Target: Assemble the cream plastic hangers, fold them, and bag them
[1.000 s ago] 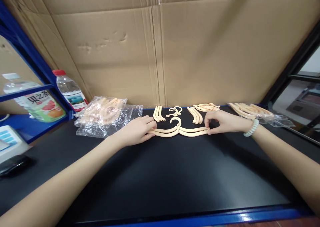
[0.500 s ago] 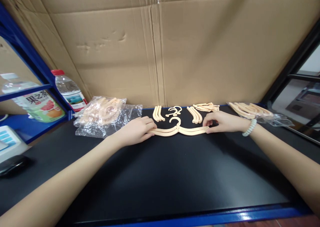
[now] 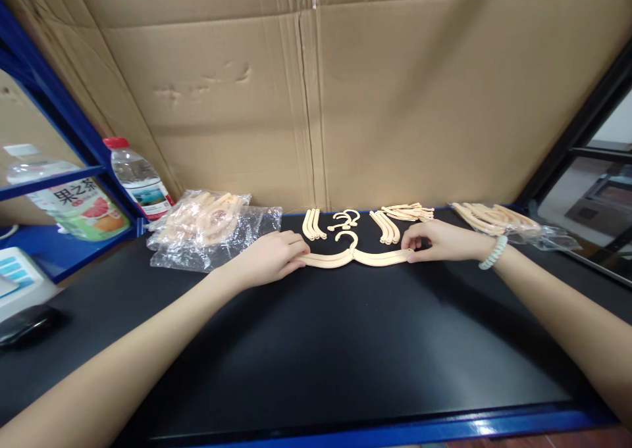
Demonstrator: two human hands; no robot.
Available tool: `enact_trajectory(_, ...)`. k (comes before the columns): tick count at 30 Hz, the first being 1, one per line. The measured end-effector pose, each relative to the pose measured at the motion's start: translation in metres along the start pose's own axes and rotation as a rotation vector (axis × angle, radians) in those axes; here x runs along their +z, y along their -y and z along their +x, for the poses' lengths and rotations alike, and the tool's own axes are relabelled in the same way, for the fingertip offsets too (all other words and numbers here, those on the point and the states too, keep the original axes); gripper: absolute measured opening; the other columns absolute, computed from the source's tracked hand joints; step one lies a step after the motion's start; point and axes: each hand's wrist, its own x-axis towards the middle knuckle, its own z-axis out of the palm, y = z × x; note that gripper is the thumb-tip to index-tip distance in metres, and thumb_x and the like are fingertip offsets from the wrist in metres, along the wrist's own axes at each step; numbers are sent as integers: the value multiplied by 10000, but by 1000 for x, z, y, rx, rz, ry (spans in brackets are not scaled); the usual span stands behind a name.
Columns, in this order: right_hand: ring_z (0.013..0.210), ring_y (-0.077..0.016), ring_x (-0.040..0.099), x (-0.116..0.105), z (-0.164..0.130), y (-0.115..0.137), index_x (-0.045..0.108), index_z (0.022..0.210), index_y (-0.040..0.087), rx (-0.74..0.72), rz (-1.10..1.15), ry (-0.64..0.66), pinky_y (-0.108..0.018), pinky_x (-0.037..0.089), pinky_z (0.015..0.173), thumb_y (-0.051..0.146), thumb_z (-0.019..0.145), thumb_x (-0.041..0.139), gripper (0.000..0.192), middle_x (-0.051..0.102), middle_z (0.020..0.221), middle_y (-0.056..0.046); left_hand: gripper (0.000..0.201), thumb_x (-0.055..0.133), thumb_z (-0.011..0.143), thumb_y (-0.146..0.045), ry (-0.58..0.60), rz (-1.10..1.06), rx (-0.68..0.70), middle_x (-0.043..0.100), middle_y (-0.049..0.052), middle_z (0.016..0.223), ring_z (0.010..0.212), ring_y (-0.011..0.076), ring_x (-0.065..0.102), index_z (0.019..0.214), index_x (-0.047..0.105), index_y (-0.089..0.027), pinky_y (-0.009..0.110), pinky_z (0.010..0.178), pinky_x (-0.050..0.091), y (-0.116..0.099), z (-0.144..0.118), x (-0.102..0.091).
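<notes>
A cream-coloured hanger lies on the black tabletop with its hook pointing away from me. My left hand pinches the tip of its left arm. At the opposite end, the fingers of my right hand grip the right arm's tip. Just behind the hanger are loose hooks. A row of curved hanger arms lies to their left and another row of hanger arms to their right. Thin cream bars are piled behind my right hand.
A clear bag of cream parts lies at the back left, another bag at the back right. A red-capped bottle, a fruit tea bottle and a black object are on the left. Cardboard stands behind.
The hanger's two arms look pressed closer to flat, with less of a gap line along them. Both hands keep their hold in nearly the same place; the view shifts very slightly.
</notes>
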Motion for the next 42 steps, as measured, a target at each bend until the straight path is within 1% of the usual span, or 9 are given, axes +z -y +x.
enact_trajectory(6, 793, -209, 623, 0, 0, 0, 690, 844, 182, -8, -5, 8, -339, 485, 737, 442, 801, 609, 275, 686, 835, -60, 250, 416, 958, -267, 23, 14, -31, 639, 107, 993, 909, 231, 610, 1024, 630, -156, 344, 807, 475, -1, 0, -1)
enact_trajectory(10, 801, -207, 624, 0, 1, 0, 688, 853, 178, -1, -5, 15, -336, 487, 741, 411, 803, 612, 251, 687, 842, -62, 240, 415, 959, -265, 17, 26, -28, 642, 100, 993, 908, 225, 611, 1023, 626, -169, 334, 804, 476, -1, 0, -1)
enact_trajectory(18, 770, -200, 613, 2, 2, -1, 692, 847, 181, 36, 10, -11, -317, 476, 705, 507, 778, 609, 343, 680, 819, -59, 235, 432, 957, -251, 29, 52, -54, 645, 102, 1000, 924, 234, 614, 1037, 632, -159, 346, 814, 480, -2, 1, 0)
enact_trajectory(23, 759, -193, 605, 3, 2, -2, 690, 846, 168, 42, 14, -18, -310, 477, 697, 478, 777, 611, 327, 671, 806, -60, 225, 436, 955, -240, 35, 55, -68, 644, 95, 1008, 937, 234, 613, 1038, 631, -163, 347, 832, 477, -3, 1, 0)
enact_trajectory(26, 766, -197, 611, 3, 2, -2, 688, 850, 168, 40, 3, -15, -310, 480, 701, 458, 783, 607, 308, 674, 815, -61, 201, 461, 941, -235, 39, 20, -86, 644, 88, 1007, 934, 227, 615, 1032, 626, -165, 333, 819, 482, -3, 1, -1)
enact_trajectory(33, 772, -194, 607, 3, 2, -1, 681, 905, 160, 41, -23, -10, -308, 487, 704, 455, 793, 590, 328, 676, 845, -70, 150, 508, 903, -226, 36, -57, -143, 641, 68, 992, 922, 215, 611, 997, 615, -178, 307, 792, 486, -5, 1, -3)
enact_trajectory(37, 790, -204, 613, 3, 1, 0, 670, 998, 138, 72, -27, -25, -316, 492, 707, 480, 773, 599, 415, 678, 898, -90, 159, 509, 895, -222, 42, -63, -147, 637, 71, 1001, 923, 221, 609, 1007, 610, -173, 313, 790, 486, -4, 0, -2)
enact_trajectory(42, 803, -211, 618, 2, 1, 1, 677, 1001, 132, 82, -30, -15, -321, 497, 716, 471, 765, 598, 420, 680, 913, -96, 195, 505, 891, -219, 40, -65, -150, 635, 77, 1010, 930, 224, 614, 1054, 603, -173, 319, 799, 489, -3, 0, -3)
